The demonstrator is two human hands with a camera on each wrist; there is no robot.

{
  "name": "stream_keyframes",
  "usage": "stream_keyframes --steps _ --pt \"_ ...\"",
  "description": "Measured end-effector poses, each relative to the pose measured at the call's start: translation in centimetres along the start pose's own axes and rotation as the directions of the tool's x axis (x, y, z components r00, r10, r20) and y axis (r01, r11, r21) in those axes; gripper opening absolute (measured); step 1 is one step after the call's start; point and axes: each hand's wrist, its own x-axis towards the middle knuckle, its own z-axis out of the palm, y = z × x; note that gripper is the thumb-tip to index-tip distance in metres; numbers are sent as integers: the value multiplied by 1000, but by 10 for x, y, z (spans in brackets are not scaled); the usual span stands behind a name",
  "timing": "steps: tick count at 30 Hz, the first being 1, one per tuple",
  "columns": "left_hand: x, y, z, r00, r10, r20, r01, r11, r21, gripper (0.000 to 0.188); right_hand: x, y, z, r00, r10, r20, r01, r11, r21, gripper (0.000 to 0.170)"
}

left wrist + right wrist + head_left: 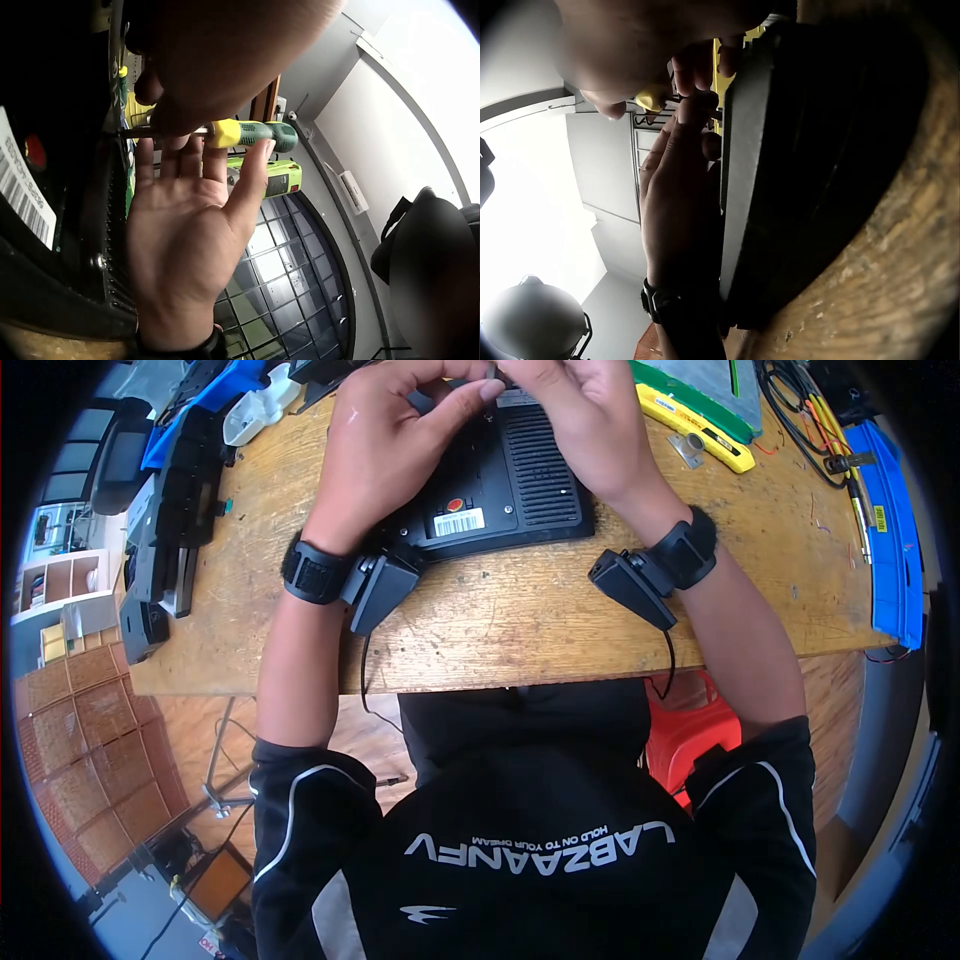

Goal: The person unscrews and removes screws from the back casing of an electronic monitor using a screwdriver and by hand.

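A black device (545, 465) lies on the wooden table with its slotted vents and barcode label facing up. Over its far part, my left hand (385, 455) and right hand (600, 430) meet. A screwdriver with a green and yellow handle (251, 133) stands with its tip at the vented face. My right hand (187, 232) holds the handle, its thumb against the green part and the fingers near the yellow collar. The fingers of my left hand (217, 67) pinch low around the metal shaft (142, 133). The tip is largely hidden behind them.
Right of the device lie a yellow utility knife (700, 430), a small metal piece (688, 450), cables (795, 405) and a blue tray (893, 540). A white holder (260, 408) and black units (180, 490) line the left side. A red stool (685, 730) stands below the table edge.
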Motion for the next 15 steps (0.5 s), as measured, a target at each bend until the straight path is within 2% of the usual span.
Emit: stream_keyframes --steps 2,4,5,7,8,10,11,13,14,15 --pt "-1 1 -2 999 45 -4 -45 997 61 9 -2 3 -1 999 45 13 -46 996 75 28" --pt "0 10 -7 995 -73 72 65 991 118 12 0 3 -1 996 89 -16 -89 995 40 27" --pt "1 8 -6 995 -70 73 61 991 117 12 0 1 -2 996 87 -17 -86 996 39 27" --pt "-1 4 -3 998 -47 33 43 993 107 13 -2 -13 2 976 211 -47 -212 977 -12 30" --pt "-1 4 -3 998 -49 33 45 993 107 13 -4 -13 3 976 213 -47 -214 977 -11 30" --pt "-2 5 -4 998 -64 -11 65 996 61 14 -5 -13 7 991 69 -113 -87 982 -165 34" --pt "-2 4 -6 998 -64 -14 64 996 64 14 -5 -10 7 992 67 -111 -85 983 -163 34" --pt "-1 -2 -6 999 -40 -9 41 998 53 13 -4 -1 5 993 -58 -98 37 977 -208 36" --pt "0 -3 -4 999 -39 -7 39 998 51 13 -2 1 2 993 -58 -100 36 977 -211 36" --pt "1 -5 -3 999 48 -10 -47 996 74 13 -1 2 0 998 11 -69 -16 998 -66 34"
